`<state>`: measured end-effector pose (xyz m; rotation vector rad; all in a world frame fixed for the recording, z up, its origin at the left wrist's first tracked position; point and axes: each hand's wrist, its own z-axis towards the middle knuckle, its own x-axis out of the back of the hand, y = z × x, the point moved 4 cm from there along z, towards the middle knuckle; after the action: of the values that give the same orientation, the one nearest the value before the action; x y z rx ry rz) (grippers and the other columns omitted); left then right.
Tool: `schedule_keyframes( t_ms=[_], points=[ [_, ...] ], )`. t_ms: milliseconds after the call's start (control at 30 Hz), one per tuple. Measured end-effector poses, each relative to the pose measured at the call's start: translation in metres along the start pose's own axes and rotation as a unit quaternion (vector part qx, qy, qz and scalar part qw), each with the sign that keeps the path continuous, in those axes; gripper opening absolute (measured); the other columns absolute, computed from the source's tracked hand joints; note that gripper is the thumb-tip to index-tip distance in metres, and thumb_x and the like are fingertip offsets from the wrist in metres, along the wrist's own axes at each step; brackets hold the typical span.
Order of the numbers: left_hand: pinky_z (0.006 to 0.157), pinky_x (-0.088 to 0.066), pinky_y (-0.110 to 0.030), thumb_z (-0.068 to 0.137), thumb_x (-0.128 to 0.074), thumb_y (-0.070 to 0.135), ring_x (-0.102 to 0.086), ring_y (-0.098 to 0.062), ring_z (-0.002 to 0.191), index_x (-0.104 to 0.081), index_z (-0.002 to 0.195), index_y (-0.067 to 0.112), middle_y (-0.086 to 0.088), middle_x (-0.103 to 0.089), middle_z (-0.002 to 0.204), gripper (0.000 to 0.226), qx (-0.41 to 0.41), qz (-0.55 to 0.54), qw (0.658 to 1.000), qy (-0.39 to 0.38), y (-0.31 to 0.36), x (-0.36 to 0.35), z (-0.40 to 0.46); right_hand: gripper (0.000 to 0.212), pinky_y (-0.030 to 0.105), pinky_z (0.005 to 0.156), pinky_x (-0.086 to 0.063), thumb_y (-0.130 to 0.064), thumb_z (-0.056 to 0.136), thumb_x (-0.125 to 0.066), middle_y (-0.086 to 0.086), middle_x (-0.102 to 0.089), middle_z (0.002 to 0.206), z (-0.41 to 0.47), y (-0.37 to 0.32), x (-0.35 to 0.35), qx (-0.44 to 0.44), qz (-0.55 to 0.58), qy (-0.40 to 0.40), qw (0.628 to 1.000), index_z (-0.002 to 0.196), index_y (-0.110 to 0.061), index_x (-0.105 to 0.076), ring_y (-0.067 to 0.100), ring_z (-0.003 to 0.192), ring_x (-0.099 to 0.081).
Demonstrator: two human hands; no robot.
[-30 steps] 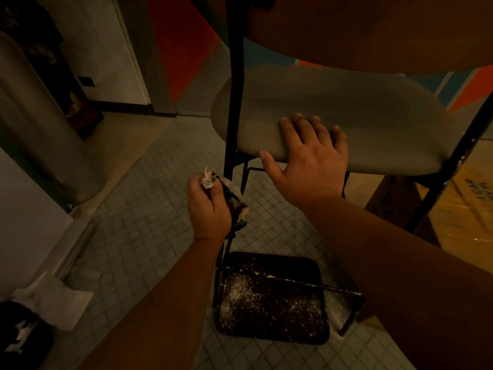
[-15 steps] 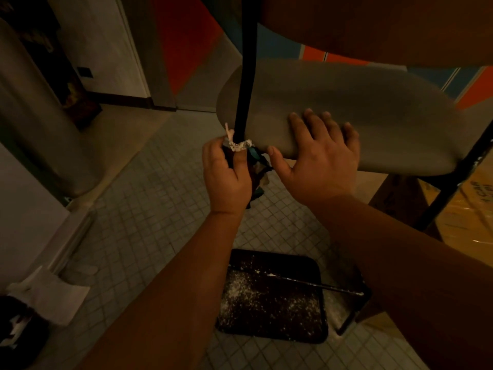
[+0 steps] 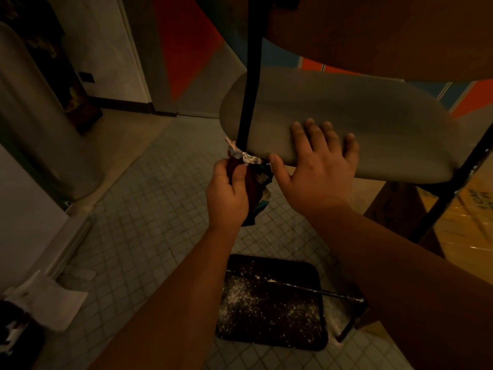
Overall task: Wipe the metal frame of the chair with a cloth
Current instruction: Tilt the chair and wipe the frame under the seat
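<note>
A chair with a grey seat (image 3: 360, 124) and a black metal frame stands in front of me. Its left upright bar (image 3: 249, 84) runs down past the seat's left end. My left hand (image 3: 226, 193) is closed around a crumpled patterned cloth (image 3: 253, 169), which is wrapped around that bar just below the seat edge. My right hand (image 3: 317, 169) lies flat on the seat's near edge, fingers spread, thumb under the rim. A second black bar (image 3: 453, 188) slants down at the right.
A dark square mat (image 3: 269, 305) dusted with white powder lies on the tiled floor under the chair, crossed by a low frame bar (image 3: 314, 289). A pale cylinder (image 3: 34, 124) stands at the left. White paper (image 3: 48, 300) lies bottom left. A cardboard box (image 3: 453, 222) sits at the right.
My left hand has slid the cloth up the left bar, from well below the seat to just under its edge. My right hand has stayed on the seat.
</note>
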<state>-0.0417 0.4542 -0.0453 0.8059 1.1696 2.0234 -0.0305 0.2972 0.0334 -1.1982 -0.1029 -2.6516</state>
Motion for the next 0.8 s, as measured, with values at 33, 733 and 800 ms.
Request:
schedule_keyframes(
  t_ms=[33,733,800],
  points=[
    [0.065,-0.041,-0.003,0.097,-0.042,0.040,-0.059,-0.010,0.088,-0.055,0.121,0.012,0.009,-0.059,0.098,0.039,-0.006,0.007,1.000,0.006,0.0012,-0.0014,-0.0012,0.069,0.058,0.111,-0.020,-0.066,0.092,-0.032,0.008,-0.047,0.145,0.0000,0.0006,0.0000,0.000,0.001,0.005,1.000,0.141,-0.019,-0.046,0.032,0.138,-0.036],
    [0.069,-0.044,-0.006,0.103,-0.030,0.038,-0.057,0.013,0.083,-0.049,0.108,0.035,0.020,-0.058,0.093,0.020,0.057,-0.074,0.993,-0.068,0.0026,0.0011,-0.0010,0.069,0.054,0.111,-0.021,-0.066,0.092,-0.032,0.008,-0.050,0.143,0.0000,0.0021,-0.0052,0.008,0.010,0.040,0.999,0.141,-0.019,-0.046,0.031,0.136,-0.039],
    [0.073,-0.047,-0.013,0.100,-0.033,0.042,-0.058,0.006,0.090,-0.048,0.112,0.035,0.021,-0.058,0.096,0.021,0.033,-0.055,0.995,-0.081,-0.0004,0.0021,-0.0034,0.069,0.054,0.111,-0.020,-0.066,0.092,-0.033,0.007,-0.049,0.143,-0.0006,0.0024,-0.0053,0.006,0.012,0.041,0.999,0.141,-0.020,-0.046,0.030,0.137,-0.039]
  ],
)
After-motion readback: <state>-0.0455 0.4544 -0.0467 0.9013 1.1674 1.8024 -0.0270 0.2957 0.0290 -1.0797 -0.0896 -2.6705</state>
